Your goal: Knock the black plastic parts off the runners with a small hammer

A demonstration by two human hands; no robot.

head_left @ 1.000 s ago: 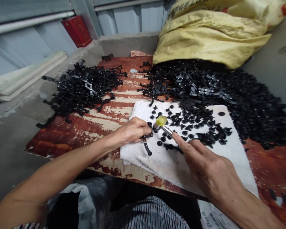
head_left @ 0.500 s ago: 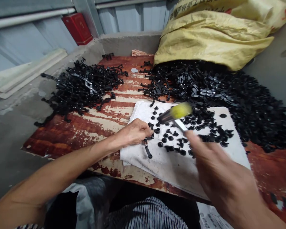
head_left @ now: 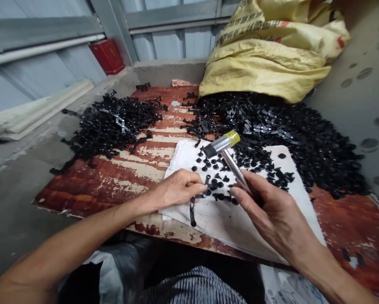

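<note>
Some pale planks [head_left: 44, 112]: are lying along the grey ledge [head_left: 50, 145] at far left, beside the ribbed metal wall.
Red box [head_left: 108, 57]: is standing on the ledge in the back corner.
Left heap [head_left: 113, 124]: black linked strips are tangling together on the worn red tabletop [head_left: 91, 181], a few ends sticking out past its edge.
Left hand [head_left: 180, 187]: is resting low over the near left part of the cloth, thumb and forefinger pinching a black strip; the other fingers are curling under, their tips hidden.
Black strip [head_left: 192, 213]: is sitting in that pinch above the cloth, one end pointing toward the wearer, the rest partly hidden by the fingers.
White cloth [head_left: 234, 230]: is lying askew on the tabletop.
Small black pieces [head_left: 253, 158]: are scattering over the cloth's far half, crowding toward the right.
Hammer [head_left: 223, 144]: is slanting above the cloth, dark face toward the left, yellow face toward the right.
Yellow sack [head_left: 262, 71]: is slumping at the back, its mouth facing the tabletop.
Right hand [head_left: 272, 211]: is gripping the hammer's handle, fingers wrapping round it, thumb lying alongside.
Right heap [head_left: 328, 156]: black parts are spreading from the sack's mouth toward the right wall.
</note>
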